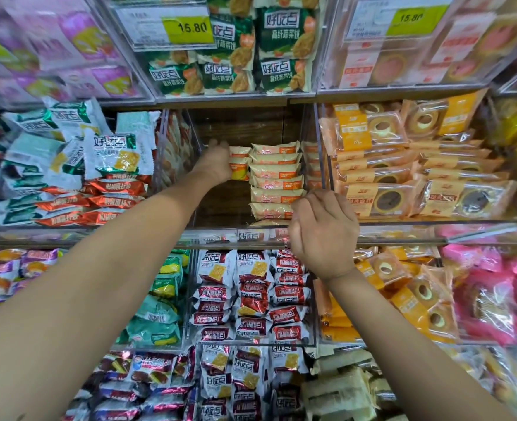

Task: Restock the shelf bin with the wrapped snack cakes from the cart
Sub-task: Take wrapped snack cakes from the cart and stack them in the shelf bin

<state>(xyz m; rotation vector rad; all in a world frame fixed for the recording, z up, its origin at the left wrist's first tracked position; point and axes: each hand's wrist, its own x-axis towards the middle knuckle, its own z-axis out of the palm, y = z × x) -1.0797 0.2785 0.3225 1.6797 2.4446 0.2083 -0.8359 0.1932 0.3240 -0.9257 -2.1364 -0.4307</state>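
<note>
Restock roughly half done, judging by the fill: clear shelf bin [312,138] has one full column of wrapped snack cakes [277,180] on its 3 o'clock side, 9 o'clock side mostly bare wood

Left hand [217,164] reaches deep in, grip curled around a short stack of cakes [239,164], starting the second column just beside the first

Right hand [322,230] sits at the bin's front lip, 5 o'clock of the column; fingers curled, can't tell if holding anything

Cart not in view, remaining stock unknown
</note>
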